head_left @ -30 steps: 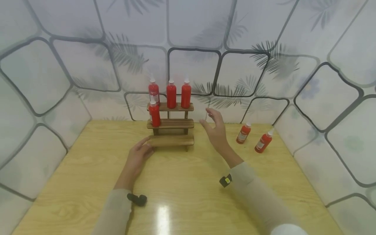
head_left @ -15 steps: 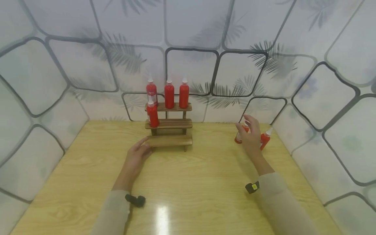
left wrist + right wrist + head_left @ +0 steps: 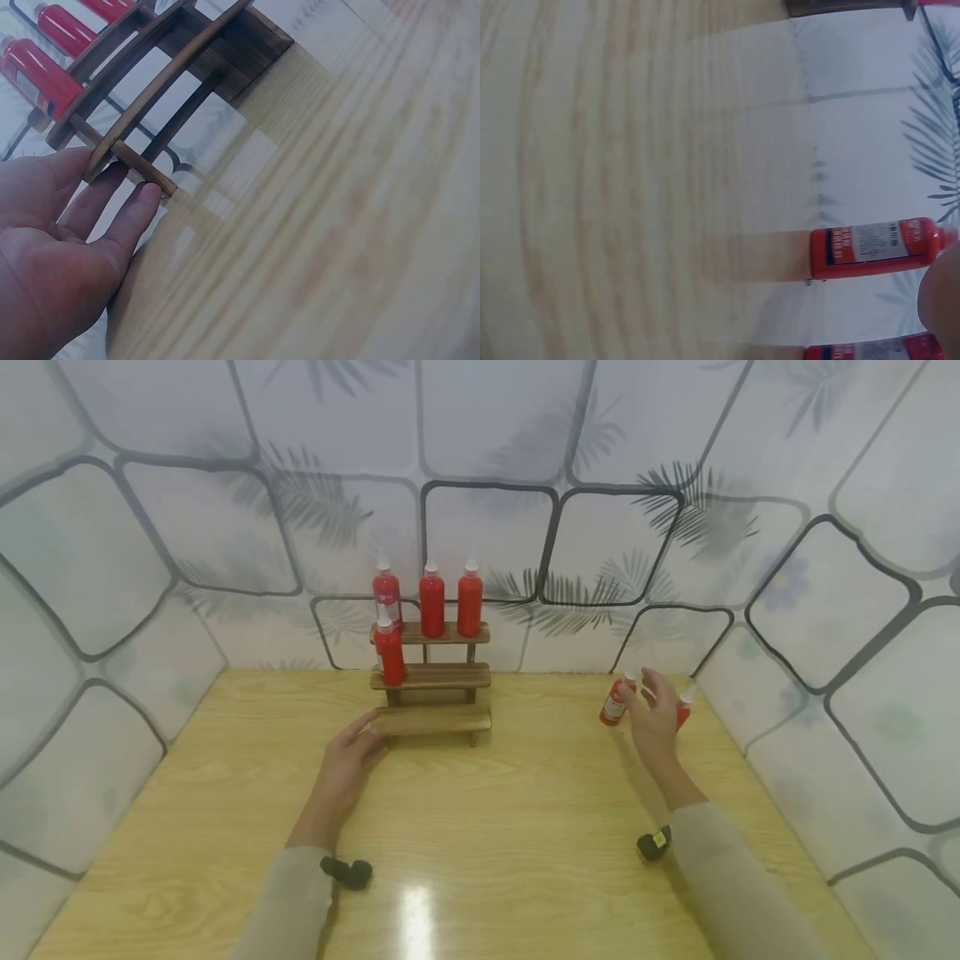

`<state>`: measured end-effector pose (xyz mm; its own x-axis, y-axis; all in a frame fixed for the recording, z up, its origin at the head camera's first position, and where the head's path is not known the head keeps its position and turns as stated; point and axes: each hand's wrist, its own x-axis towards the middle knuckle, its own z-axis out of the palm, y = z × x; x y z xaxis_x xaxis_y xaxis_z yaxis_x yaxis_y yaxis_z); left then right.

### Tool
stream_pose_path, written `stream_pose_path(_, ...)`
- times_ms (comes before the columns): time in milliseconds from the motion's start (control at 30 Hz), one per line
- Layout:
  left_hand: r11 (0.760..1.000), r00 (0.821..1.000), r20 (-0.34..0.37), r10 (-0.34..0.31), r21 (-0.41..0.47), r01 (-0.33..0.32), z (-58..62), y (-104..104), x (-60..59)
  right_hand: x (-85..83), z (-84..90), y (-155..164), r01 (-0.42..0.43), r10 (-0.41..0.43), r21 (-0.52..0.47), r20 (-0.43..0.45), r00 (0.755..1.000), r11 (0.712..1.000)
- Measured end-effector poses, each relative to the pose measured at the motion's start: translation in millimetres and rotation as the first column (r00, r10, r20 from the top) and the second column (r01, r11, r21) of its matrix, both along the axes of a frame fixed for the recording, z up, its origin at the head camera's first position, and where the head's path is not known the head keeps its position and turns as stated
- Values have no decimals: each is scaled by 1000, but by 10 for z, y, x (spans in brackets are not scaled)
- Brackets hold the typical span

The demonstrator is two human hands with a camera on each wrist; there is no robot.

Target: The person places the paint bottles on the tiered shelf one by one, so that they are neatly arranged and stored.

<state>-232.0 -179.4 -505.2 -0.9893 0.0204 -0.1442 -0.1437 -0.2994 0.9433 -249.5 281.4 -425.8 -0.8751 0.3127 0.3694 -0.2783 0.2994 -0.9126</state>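
In the head view, my left hand [image 3: 352, 760] grips the left end of the lowest step of a three-tier wooden display stand [image 3: 431, 720]. The left wrist view shows its thumb [image 3: 139, 214] against the stand's leg. My right hand [image 3: 651, 722] is beside two red squeeze bottles with white nozzle caps. Its fingers are loosely bent. The left bottle [image 3: 613, 703] stands upright; the thumb overlaps its upper part. The right bottle [image 3: 682, 712] is partly hidden behind the hand. In the right wrist view, the thumb [image 3: 941, 300] lies near the first bottle's [image 3: 870, 246] cap.
Three red bottles [image 3: 432, 604] stand on the stand's top step, and one red bottle [image 3: 390, 653] on the left of the middle step. The wooden table [image 3: 480, 827] meets patterned walls [image 3: 495, 543] at the back and sides.
My right hand has moved right from beside the stand to the two bottles, then slightly further right and down. My left hand has kept its place on the stand.
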Motion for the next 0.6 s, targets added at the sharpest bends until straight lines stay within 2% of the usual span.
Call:
stream_pose_path(100,1000,1000,-3,1,-4,-1,-10,-4,3,-146,-212,90,38,-38,-15,54,998,999)
stream_pose_path(233,999,1000,-17,-5,-31,5,-13,-8,12,-301,-455,172,65,-61,-41,76,995,997)
stream_pose_path(433,1000,1000,-23,-6,-27,6,-11,-2,-5,-354,-492,157,52,-48,-58,73,996,997)
stream_pose_path(600,1000,1000,-7,8,-18,-8,-11,-10,-9,-403,-513,158,61,-58,-18,124,991,998)
